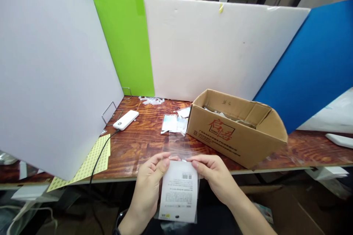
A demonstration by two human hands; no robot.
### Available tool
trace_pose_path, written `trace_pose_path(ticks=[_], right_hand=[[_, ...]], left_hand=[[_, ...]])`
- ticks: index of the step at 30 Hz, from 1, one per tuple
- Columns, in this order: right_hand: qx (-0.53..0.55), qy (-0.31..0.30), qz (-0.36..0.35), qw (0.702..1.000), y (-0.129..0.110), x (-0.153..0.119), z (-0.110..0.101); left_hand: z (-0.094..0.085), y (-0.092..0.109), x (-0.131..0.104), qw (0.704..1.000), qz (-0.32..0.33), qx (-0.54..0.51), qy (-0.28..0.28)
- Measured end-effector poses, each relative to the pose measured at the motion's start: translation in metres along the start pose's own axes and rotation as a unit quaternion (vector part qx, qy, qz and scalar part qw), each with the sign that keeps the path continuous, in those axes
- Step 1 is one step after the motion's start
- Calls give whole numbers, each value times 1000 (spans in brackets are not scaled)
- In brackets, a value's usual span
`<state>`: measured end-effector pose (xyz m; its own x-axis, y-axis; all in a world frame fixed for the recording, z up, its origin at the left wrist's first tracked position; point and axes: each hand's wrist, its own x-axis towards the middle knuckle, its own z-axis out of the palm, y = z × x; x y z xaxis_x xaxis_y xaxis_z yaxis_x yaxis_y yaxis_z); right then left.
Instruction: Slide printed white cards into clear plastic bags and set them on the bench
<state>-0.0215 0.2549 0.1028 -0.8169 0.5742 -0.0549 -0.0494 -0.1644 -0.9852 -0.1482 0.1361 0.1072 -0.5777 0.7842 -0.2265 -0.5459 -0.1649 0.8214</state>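
A clear plastic bag with a white printed card (179,192) in it is held between my two hands, in front of the table's near edge. My left hand (150,180) pinches the bag's upper left side with thumb and fingers. On the upper right side, my right hand (213,174) grips it the same way. Small print and a barcode show on the card, and a yellow mark sits near its lower left corner. The bag's clear flap (179,146) extends beyond the card over the tabletop.
An open cardboard box (237,132) stands at the right, with small packets (176,122) beside it. A white power bank (126,120) with a black cable, yellow sticker sheets (92,158) and clear plastic pieces (152,100) lie at left. White, green and blue panels surround the wooden table (132,147).
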Motion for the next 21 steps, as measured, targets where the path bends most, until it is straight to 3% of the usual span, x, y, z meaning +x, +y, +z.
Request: trace_pose_path(ticks=[6,10,16,21], right_hand=[[78,-45,149,985,27,-37,-8],[46,-36,185,981,57,-63,-6],[-61,-44,101,992,75,-72,-8],[-137,-76,14,987,75,-69,-15]], left_hand=[[-33,-14,-34,987,-144,48,-59],[-52,-39,-53,978,-195,42,-54],[-66,-65,-62,981,-182,63,-6],[-72,-73,-61,985,-156,77,-15]])
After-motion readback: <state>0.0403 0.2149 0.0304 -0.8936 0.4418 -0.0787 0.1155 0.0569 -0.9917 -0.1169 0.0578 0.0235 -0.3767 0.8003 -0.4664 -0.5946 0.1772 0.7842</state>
